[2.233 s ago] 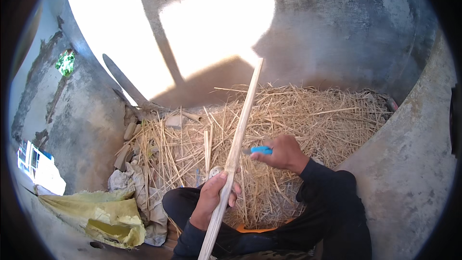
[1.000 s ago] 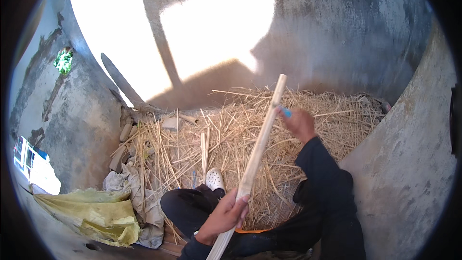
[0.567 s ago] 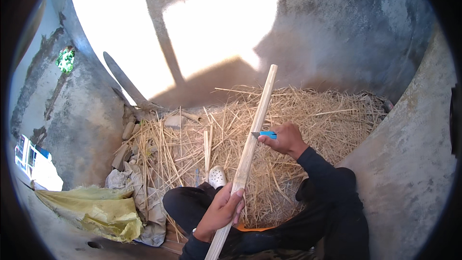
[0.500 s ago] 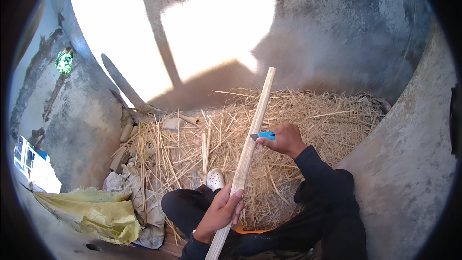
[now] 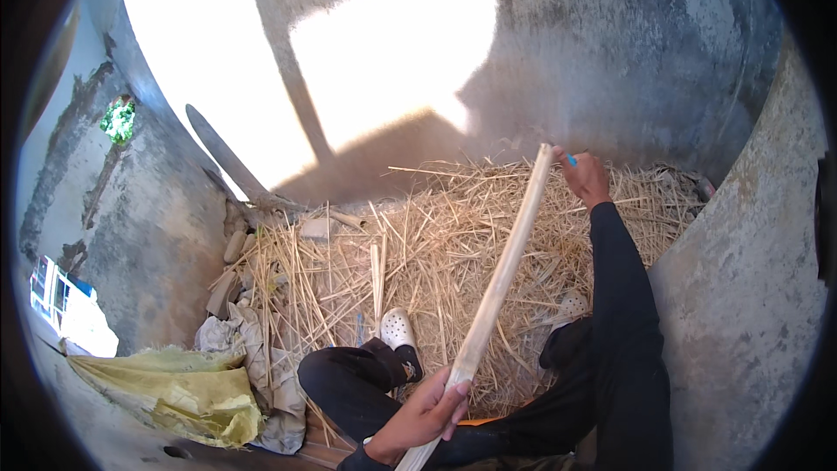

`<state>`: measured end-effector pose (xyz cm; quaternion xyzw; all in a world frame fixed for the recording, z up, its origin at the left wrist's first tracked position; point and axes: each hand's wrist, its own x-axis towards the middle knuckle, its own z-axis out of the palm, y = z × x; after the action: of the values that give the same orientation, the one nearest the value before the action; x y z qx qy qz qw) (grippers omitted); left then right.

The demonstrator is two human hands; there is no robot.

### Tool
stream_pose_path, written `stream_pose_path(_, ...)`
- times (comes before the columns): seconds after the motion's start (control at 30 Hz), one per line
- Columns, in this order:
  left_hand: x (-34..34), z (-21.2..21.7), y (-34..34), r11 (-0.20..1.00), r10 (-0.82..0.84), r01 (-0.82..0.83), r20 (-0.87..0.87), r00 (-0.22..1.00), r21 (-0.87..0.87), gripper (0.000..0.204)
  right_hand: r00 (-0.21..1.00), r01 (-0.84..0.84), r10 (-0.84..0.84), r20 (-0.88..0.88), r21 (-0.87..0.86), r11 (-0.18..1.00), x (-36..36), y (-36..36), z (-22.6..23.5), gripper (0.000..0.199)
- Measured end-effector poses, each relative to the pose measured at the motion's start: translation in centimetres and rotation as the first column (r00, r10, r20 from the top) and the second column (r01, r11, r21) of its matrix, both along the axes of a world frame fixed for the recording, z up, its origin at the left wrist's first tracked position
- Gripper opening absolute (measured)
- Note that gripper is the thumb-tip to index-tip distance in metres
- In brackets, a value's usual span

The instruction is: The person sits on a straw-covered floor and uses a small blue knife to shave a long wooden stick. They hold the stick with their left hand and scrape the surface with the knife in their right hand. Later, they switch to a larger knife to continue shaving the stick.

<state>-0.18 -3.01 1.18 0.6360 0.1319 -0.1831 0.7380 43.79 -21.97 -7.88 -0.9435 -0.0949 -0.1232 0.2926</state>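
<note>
The right hand (image 5: 586,179) has travelled up and away to the far end of the wooden strip (image 5: 501,283); half a second ago it was about midway along, with the blade against the wood. The dark right sleeve (image 5: 629,296), bent then, is now nearly straight. The strip itself leans further to the right, its top end lower in view than before, and the left hand (image 5: 427,414) has dropped closer to the lower edge. That left hand is closed around the strip's lower part, thumb lying over it. The right hand is curled around a blue-handled knife (image 5: 571,159) – only a bit of the handle shows, and I cannot tell whether the blade touches the wood. The strip slants from the lower edge over the heap of straw-coloured slivers (image 5: 488,235), between the person's legs. A second white clog (image 5: 573,305) has come into sight on the right – the left clog (image 5: 397,329) was already visible. The crumpled yellow sack (image 5: 174,388) at lower left lies as it did.
</note>
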Motion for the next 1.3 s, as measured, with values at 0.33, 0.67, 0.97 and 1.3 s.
stream_pose_path(0.33,3.4,-1.2,2.0,0.992,0.128,-0.128,0.052,0.99,0.003,0.027,0.968,-0.241,0.249,0.015,0.317,0.917,-6.7,1.7,1.8,0.072)
stream_pose_path(0.67,4.0,-0.6,3.8,0.978,0.21,-0.208,0.08,0.974,-0.031,0.029,0.656,-0.735,0.722,0.22,-0.034,0.678,-22.4,7.4,3.7,0.061)
stream_pose_path(0.97,3.6,-0.4,3.4,0.982,0.186,-0.187,0.096,0.978,0.007,0.029,0.702,-0.688,0.685,0.197,-0.061,0.723,-21.9,8.2,3.4,0.069)
stream_pose_path(1.3,2.9,-0.2,3.1,0.986,0.16,-0.156,0.078,0.984,-0.051,0.026,0.704,-0.693,0.675,0.22,0.008,0.72,-20.7,8.4,2.0,0.069)
